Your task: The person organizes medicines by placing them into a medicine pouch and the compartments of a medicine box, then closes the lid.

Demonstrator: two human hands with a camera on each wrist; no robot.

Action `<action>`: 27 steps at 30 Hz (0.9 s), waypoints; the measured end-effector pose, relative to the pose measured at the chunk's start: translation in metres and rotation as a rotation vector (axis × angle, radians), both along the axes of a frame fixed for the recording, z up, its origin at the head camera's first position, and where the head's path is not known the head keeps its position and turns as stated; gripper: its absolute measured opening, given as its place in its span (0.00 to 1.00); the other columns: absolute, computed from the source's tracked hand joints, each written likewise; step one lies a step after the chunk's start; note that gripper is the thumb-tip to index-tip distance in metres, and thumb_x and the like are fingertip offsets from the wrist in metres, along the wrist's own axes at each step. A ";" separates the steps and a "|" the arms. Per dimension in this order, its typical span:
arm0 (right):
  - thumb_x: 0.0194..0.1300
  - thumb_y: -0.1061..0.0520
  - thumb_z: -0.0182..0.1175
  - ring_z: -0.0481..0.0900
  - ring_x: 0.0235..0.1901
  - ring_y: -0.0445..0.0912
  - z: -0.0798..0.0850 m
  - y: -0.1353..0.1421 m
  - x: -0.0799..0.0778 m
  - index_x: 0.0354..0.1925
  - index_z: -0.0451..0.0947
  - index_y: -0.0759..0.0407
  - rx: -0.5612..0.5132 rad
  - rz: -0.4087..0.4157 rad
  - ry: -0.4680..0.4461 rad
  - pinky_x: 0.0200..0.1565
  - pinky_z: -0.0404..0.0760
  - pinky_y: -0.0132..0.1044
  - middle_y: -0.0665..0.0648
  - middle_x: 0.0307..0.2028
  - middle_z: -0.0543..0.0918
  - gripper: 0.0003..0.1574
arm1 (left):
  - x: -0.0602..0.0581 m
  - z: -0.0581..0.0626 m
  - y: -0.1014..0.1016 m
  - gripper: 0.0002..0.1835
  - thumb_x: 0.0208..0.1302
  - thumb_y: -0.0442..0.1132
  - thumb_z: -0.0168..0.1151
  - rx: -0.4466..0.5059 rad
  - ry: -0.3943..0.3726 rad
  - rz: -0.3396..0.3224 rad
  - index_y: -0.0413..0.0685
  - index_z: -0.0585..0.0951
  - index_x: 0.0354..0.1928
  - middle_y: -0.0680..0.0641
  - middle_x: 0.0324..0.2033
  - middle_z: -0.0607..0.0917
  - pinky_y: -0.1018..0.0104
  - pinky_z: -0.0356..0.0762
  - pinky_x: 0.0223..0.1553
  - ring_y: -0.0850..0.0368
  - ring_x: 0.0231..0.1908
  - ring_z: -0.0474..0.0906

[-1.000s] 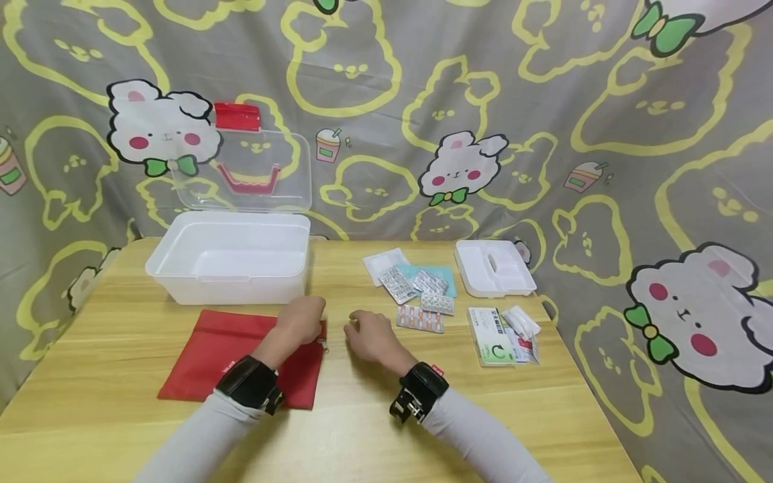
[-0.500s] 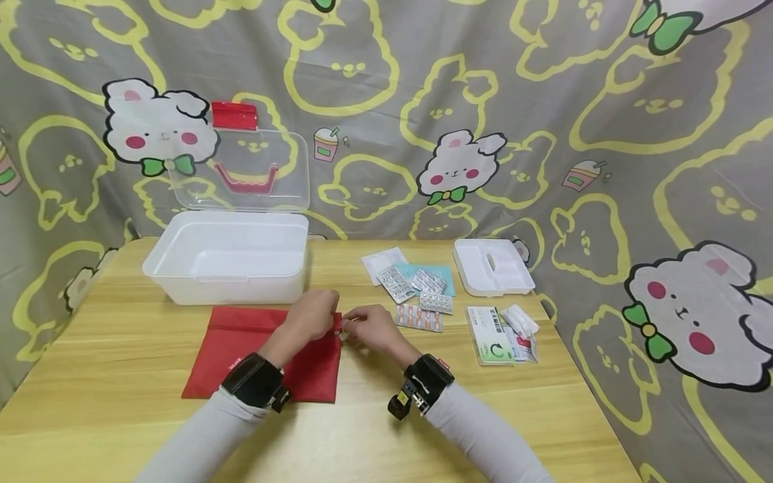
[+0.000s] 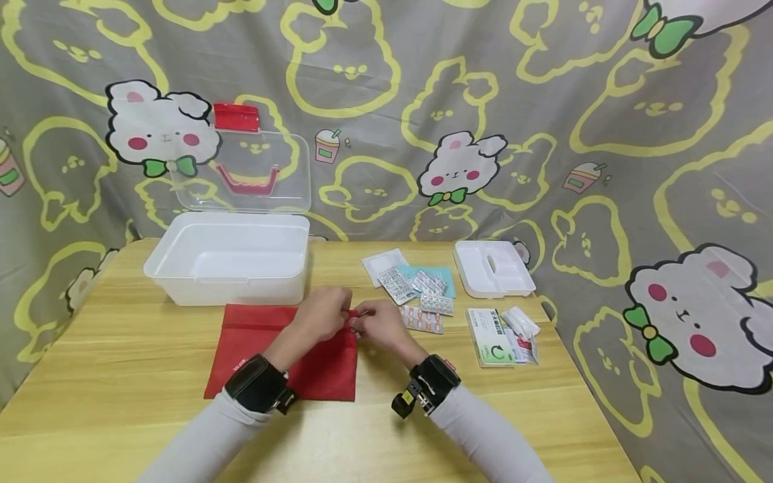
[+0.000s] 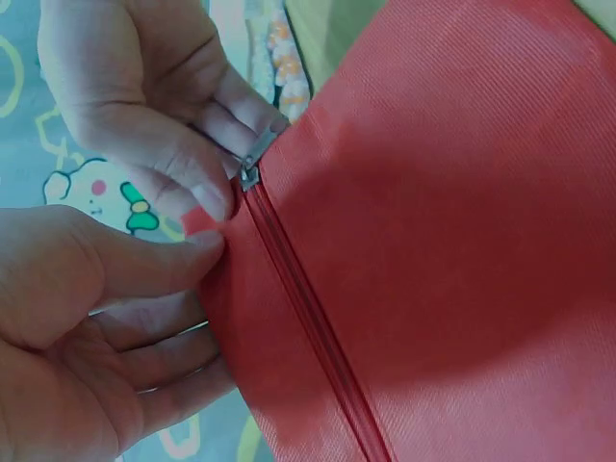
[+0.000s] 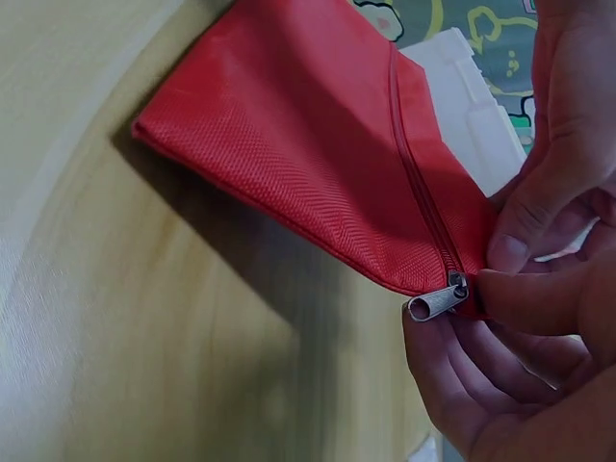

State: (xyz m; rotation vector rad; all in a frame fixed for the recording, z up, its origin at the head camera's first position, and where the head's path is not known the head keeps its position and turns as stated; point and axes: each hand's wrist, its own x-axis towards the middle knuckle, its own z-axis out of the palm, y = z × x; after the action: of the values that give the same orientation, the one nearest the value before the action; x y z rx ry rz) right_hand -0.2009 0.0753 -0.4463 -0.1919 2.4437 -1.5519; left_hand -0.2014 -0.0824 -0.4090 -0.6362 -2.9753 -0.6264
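Observation:
A red zippered pouch (image 3: 260, 342) is held between the hands, its far right corner raised. My left hand (image 3: 323, 312) pinches the top edge near that corner, thumb on the fabric in the left wrist view. My right hand (image 3: 385, 325) pinches the corner itself, beside the metal zipper pull (image 5: 436, 304). In the right wrist view the pull lies against a finger of the right hand. The zipper (image 4: 308, 308) runs along the pouch's top edge, its two sides together where visible. Whatever the pouch contains is hidden.
Behind the pouch stands a white box (image 3: 223, 292) with its clear lid (image 3: 290, 174) raised. Several blister packs (image 3: 396, 285) lie right of centre. Further right are a divided white tray (image 3: 498, 285), a medicine box (image 3: 483, 335) and a small wrapped packet (image 3: 521, 323).
The pouch has slid to the right with the left hand. My right hand has come up to its corner and now pinches it beside the zipper pull.

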 end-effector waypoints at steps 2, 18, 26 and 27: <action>0.63 0.64 0.64 0.81 0.26 0.43 0.001 0.004 -0.002 0.38 0.88 0.64 0.009 0.005 0.021 0.30 0.81 0.32 0.58 0.31 0.88 0.07 | 0.000 0.003 0.000 0.09 0.59 0.27 0.67 0.000 -0.031 0.008 0.45 0.79 0.25 0.51 0.19 0.78 0.67 0.68 0.25 0.55 0.24 0.72; 0.62 0.64 0.64 0.84 0.27 0.46 0.011 0.041 -0.013 0.43 0.86 0.65 -0.002 -0.124 0.026 0.32 0.83 0.37 0.57 0.29 0.87 0.10 | -0.006 0.016 -0.034 0.03 0.59 0.27 0.66 -0.003 -0.036 0.023 0.39 0.85 0.29 0.45 0.25 0.86 0.61 0.80 0.31 0.54 0.26 0.77; 0.65 0.65 0.64 0.88 0.31 0.47 0.029 0.048 -0.016 0.44 0.86 0.66 -0.088 -0.149 0.017 0.45 0.87 0.52 0.62 0.37 0.89 0.10 | -0.011 0.033 -0.042 0.03 0.60 0.28 0.67 0.032 0.014 0.087 0.42 0.87 0.31 0.45 0.26 0.87 0.56 0.82 0.34 0.48 0.29 0.80; 0.65 0.65 0.64 0.88 0.31 0.47 0.030 0.048 -0.017 0.44 0.86 0.66 -0.090 -0.150 0.026 0.45 0.87 0.52 0.62 0.37 0.89 0.10 | -0.012 0.035 -0.042 0.03 0.60 0.28 0.66 0.036 0.022 0.092 0.42 0.87 0.31 0.45 0.25 0.86 0.56 0.82 0.34 0.48 0.29 0.80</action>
State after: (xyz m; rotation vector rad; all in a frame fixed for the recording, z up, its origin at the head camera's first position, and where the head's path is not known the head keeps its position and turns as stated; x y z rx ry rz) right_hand -0.2176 0.1237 -0.4165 -0.0453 2.4601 -1.7331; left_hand -0.2130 -0.1248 -0.3743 -0.4978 -2.9451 -0.6605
